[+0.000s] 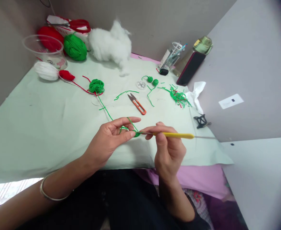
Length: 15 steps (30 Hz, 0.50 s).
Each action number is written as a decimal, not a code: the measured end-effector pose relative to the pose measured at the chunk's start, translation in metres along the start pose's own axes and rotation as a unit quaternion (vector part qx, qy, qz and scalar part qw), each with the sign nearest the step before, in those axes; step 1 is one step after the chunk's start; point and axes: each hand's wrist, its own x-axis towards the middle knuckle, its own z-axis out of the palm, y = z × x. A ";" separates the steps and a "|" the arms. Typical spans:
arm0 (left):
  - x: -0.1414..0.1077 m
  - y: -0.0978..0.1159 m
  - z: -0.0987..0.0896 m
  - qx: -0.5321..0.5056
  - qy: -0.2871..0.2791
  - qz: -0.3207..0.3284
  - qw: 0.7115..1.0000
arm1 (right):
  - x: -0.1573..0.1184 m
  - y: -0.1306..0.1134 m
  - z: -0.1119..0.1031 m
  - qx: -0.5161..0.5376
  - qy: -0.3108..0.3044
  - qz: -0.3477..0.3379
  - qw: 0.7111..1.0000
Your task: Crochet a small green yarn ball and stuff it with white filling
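Near the table's front edge, my left hand (113,135) pinches a small green crocheted piece (136,134) between thumb and fingers, its index finger stretched to the right with green yarn passing over it. My right hand (168,148) grips a crochet hook with a yellow handle (178,135); the metal tip meets the green piece. A strand of green yarn (106,109) runs from my left hand up to a green yarn bundle (96,86). Orange thread snips (137,104) lie just beyond my hands.
Two small green balls (155,82) and yarn scraps (178,96) lie right of centre. White stuffing (110,43), a green skein (75,47) and a plastic tub (43,51) are at the back left. A phone (190,68) leans at the back right, near a cup (171,57).
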 end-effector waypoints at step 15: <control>0.003 0.002 0.004 -0.202 -0.034 -0.107 0.973 | -0.007 0.012 0.013 -0.062 0.047 -0.074 0.994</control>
